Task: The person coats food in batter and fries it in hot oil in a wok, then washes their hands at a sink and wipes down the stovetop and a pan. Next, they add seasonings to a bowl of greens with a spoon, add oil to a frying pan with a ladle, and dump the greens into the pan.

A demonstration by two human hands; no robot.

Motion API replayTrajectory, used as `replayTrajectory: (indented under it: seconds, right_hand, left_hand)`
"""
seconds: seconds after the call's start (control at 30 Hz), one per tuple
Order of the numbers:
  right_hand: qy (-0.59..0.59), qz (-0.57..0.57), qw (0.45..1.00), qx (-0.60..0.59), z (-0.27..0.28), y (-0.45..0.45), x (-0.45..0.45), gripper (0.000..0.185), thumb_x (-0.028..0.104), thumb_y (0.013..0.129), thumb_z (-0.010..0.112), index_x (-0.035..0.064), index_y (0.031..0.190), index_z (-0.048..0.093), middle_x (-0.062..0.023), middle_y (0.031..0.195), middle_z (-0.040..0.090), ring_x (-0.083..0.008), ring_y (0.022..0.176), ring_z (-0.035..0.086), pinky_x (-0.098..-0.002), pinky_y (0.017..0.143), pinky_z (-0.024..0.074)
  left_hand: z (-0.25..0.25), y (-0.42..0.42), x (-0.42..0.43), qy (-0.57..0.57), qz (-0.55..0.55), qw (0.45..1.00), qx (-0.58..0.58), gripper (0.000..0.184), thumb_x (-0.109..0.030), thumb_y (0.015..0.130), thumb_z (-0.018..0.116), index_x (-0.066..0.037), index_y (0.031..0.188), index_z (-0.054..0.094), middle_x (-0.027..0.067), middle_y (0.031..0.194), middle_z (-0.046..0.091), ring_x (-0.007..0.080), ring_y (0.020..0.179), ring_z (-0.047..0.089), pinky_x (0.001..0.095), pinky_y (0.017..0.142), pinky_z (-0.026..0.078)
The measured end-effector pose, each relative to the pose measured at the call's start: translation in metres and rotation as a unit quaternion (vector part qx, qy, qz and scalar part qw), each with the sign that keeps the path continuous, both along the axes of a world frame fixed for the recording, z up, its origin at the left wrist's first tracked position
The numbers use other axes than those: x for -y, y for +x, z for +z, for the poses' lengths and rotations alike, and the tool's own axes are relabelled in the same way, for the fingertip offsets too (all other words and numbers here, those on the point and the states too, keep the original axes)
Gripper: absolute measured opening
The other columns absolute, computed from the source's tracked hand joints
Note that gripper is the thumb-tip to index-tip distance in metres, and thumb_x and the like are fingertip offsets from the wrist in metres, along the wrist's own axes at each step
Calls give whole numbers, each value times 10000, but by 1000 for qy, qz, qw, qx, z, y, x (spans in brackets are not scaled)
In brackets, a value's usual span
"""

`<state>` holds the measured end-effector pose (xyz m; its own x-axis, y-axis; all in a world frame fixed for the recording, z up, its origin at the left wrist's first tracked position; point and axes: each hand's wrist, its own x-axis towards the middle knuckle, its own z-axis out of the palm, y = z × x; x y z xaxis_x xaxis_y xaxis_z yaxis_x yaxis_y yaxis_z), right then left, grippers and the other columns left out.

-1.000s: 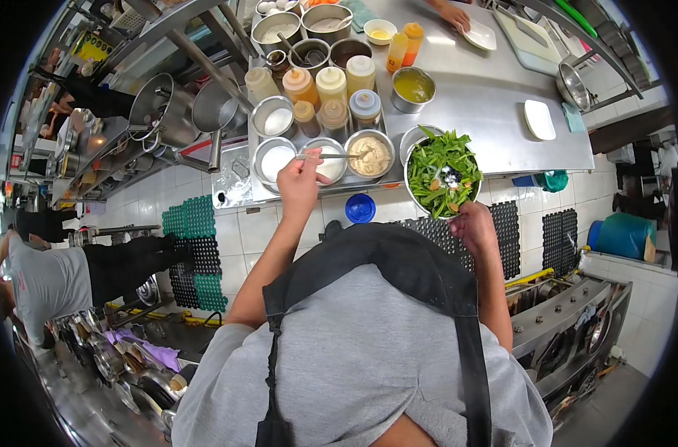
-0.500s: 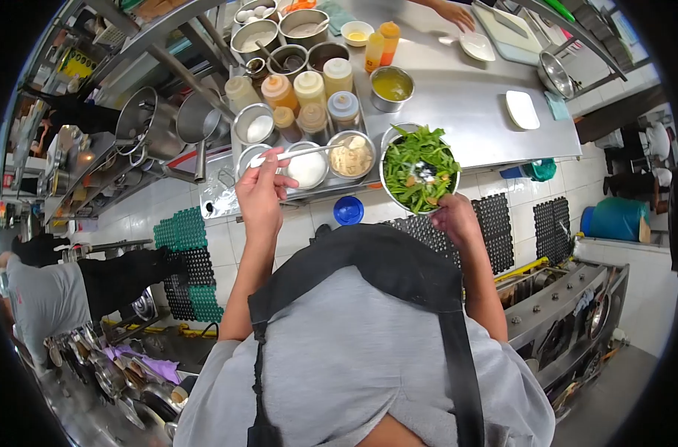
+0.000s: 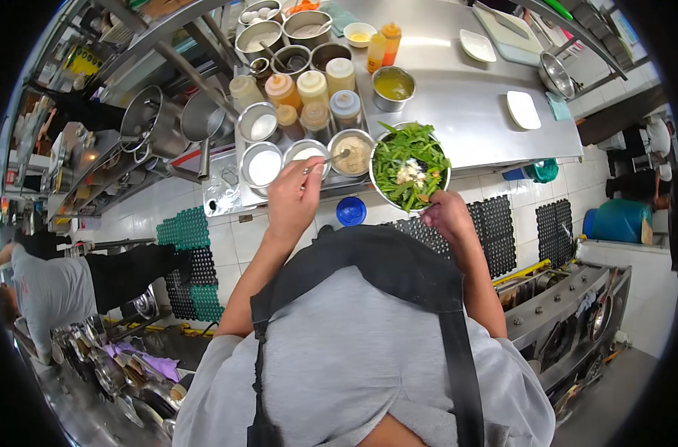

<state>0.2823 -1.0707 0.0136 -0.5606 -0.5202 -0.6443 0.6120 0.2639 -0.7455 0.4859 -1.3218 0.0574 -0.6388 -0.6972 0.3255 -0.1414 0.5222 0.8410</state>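
Observation:
My left hand [image 3: 294, 195] is closed on the handle of a spoon [image 3: 330, 160]. The spoon's tip reaches the beige powder [image 3: 355, 152] in a round metal container. My right hand [image 3: 448, 213] grips the near rim of a metal bowl [image 3: 375, 185]. Cut green leaves and stems [image 3: 407, 149] fill this bowl, with a small heap of white and beige powder [image 3: 410, 173] on top. Left of the beige powder stand two containers of white grains, one of white grains [image 3: 265, 168] at the far left and another partly behind my left hand.
Several squeeze bottles [image 3: 313, 89] stand behind the powder containers. A metal pot of yellowish liquid [image 3: 393, 88] sits beyond the bowl. White dishes [image 3: 523, 110] and a cutting board with a knife [image 3: 507, 33] lie farther right. Another person [image 3: 52, 287] bends at the left.
My left hand has moved right and lower, and the spoon now dips to the beige powder. Beige powder now lies on the greens. Another person's hand has left the white dish at the back.

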Motion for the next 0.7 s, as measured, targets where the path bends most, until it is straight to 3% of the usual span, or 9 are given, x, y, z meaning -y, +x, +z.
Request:
replayTrajectory:
  seconds: [0.23, 0.4, 0.6, 0.7]
  right_hand:
    - [35, -11, 999, -15, 3, 0, -16, 228, 117, 878, 502, -66, 983, 589, -170, 741, 648, -211, 530, 573, -326, 495, 478]
    - [52, -22, 998, -14, 7, 1, -23, 234, 124, 874, 506, -67, 984, 586, -179, 739, 649, -216, 527, 576, -329, 488, 474]
    - [57, -8, 998, -23, 10, 1, -21, 246, 129, 882, 500, -72, 1003, 576, -192, 742, 651, -219, 524, 574, -332, 489, 479]
    - [44, 1, 999, -27, 2, 0, -17, 268, 152, 891, 516, -87, 980, 599, -171, 743, 666, -193, 519, 574, -327, 486, 486]
  left_hand:
    - [-38, -5, 5, 77, -4, 996, 46, 174, -118, 964, 644, 8, 1048, 727, 161, 955, 724, 195, 645, 686, 296, 582, 528]
    - [-60, 0, 14, 209, 57, 975, -51, 265, -182, 996, 629, 68, 1017, 714, 132, 1041, 738, 151, 605, 674, 263, 540, 506]
    - [-42, 19, 33, 372, 109, 916, -106, 343, -277, 1025, 605, 24, 1168, 691, 149, 1013, 729, 116, 612, 668, 202, 483, 413]
    - [0, 22, 25, 397, 98, 900, -150, 344, -270, 1034, 590, 34, 1164, 687, 134, 1001, 731, 120, 618, 671, 197, 481, 403]
